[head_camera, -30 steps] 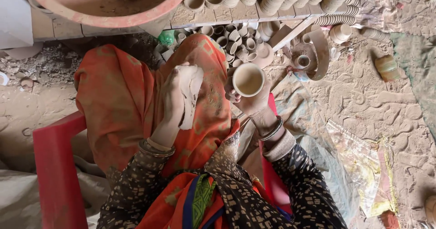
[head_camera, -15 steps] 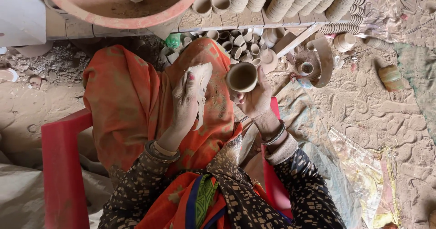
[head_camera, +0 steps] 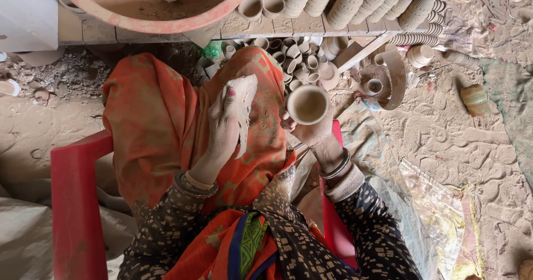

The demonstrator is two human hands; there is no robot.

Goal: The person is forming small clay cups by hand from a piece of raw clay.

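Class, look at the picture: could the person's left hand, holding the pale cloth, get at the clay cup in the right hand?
Probably yes. The left hand with its cloth sits beside the clay cup, with only open space between them.

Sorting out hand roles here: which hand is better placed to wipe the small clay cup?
Probably the left hand: it holds the pale cloth beside the clay cup, while the right hand is busy gripping that cup.

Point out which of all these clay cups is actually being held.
The clay cup in the right hand, mouth facing the camera. All other cups lie stacked or scattered on the boards and ground beyond.
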